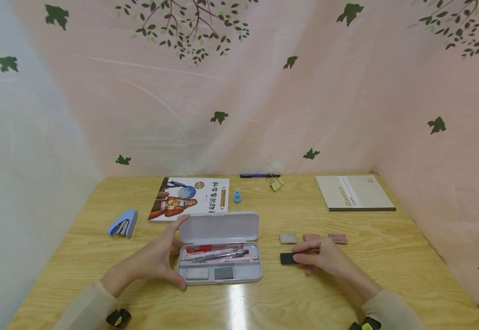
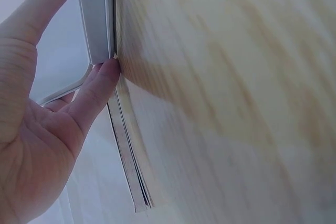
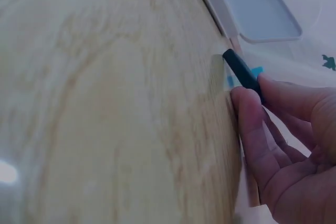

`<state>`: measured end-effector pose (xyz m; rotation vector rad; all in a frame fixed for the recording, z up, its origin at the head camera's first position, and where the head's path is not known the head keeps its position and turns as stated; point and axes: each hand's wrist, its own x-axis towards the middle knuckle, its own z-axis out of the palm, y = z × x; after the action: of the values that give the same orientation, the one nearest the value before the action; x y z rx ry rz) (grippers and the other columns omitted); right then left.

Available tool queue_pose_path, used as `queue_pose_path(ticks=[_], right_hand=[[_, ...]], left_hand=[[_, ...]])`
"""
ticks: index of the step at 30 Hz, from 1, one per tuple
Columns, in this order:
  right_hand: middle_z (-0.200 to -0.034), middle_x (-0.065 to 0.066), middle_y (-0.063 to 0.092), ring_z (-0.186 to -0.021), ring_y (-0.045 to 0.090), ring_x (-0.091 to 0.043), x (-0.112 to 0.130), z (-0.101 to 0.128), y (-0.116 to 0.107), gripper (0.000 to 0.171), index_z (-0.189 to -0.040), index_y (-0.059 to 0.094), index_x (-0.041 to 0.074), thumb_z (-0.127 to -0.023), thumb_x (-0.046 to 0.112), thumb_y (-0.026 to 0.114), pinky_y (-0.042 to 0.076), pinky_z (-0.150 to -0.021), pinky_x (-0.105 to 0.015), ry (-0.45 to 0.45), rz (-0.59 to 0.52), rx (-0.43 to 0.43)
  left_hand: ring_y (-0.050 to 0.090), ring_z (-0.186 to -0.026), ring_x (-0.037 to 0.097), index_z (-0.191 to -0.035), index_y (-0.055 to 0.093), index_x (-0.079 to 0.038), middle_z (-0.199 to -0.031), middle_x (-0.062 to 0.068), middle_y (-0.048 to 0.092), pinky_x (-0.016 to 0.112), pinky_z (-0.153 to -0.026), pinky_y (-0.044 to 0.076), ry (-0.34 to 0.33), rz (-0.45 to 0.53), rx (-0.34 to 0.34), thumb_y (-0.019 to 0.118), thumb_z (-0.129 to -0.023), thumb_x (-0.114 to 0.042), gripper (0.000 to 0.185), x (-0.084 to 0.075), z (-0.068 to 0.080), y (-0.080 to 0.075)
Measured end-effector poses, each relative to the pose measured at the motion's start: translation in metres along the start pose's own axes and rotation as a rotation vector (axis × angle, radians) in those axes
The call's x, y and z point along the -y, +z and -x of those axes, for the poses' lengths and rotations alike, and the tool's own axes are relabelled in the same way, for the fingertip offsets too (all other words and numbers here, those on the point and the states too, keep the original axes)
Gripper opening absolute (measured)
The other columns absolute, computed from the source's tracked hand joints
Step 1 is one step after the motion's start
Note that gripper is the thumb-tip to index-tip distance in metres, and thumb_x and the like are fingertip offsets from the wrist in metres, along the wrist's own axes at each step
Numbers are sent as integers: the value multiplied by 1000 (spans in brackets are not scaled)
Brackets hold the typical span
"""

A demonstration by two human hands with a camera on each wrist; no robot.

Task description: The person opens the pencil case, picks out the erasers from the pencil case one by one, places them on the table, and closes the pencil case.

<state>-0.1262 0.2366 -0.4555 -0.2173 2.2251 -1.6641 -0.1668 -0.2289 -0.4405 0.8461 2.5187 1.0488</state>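
Nearest: 2 beige sleeves entering from the lower edge, forearms angled inward over the wooden bench.

Left hand turned on edge at the left end of the open grey pencil case, thumb at the tray's front corner, fingers reaching up to the raised lid; grip spread wide and lightly cupped around the case's end, touching it.

Right hand low on the bench, right of the case; grip pinched on a black eraser, thumb and fingertips clamped along it, its free end jutting left toward the case, lying at bench level between case and palm.

Inside the tray: a red pen, 2 more pens below it, 1 light and 1 dark grey eraser in the front compartments.

Just beyond the right hand: a row of 3 small erasers, 1 beige and 2 pink.

Farther left: a blue stapler. Behind the case: a picture book, a small blue cap.

At the back: gold binder clips, a dark pen, a Gambit notebook.
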Motion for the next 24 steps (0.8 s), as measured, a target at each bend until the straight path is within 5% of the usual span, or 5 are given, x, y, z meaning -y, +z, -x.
queue_pose_path(ticks=[7, 16, 20, 24], right_hand=[[-93, -20, 72, -78, 71, -18, -5, 1, -3, 37, -119, 65, -15, -93, 9, 75, 61, -64, -32, -19, -6, 26], [-135, -34, 43, -87, 72, -25, -1, 5, -2, 38, -124, 64, -13, -93, 8, 74, 62, -69, -37, -45, -1, 40], [-124, -26, 60, -67, 69, -19, 9, 7, 0, 33, -121, 67, -8, -93, 8, 74, 59, -57, -31, -134, 176, 9], [-107, -20, 71, -60, 65, -12, 27, 7, 11, 27, -115, 72, -5, -92, 9, 76, 55, -50, -27, -316, 394, -15]], left_hand=[[64, -113, 22, -162, -5, -28, -158, 21, 26, 47, -98, 52, 7, -19, -2, 96, -59, -51, 147, -1, 0, 1], [63, -113, 23, -162, -4, -23, -158, 21, 25, 46, -98, 53, 0, -10, 1, 97, -59, -49, 146, -1, 0, 1], [63, -113, 23, -162, -4, -25, -157, 22, 27, 48, -99, 52, -3, -7, 2, 97, -59, -49, 146, 0, 0, 2], [63, -113, 23, -162, -4, -26, -156, 22, 28, 49, -98, 52, -4, 0, -1, 97, -59, -48, 146, 0, 0, 1]])
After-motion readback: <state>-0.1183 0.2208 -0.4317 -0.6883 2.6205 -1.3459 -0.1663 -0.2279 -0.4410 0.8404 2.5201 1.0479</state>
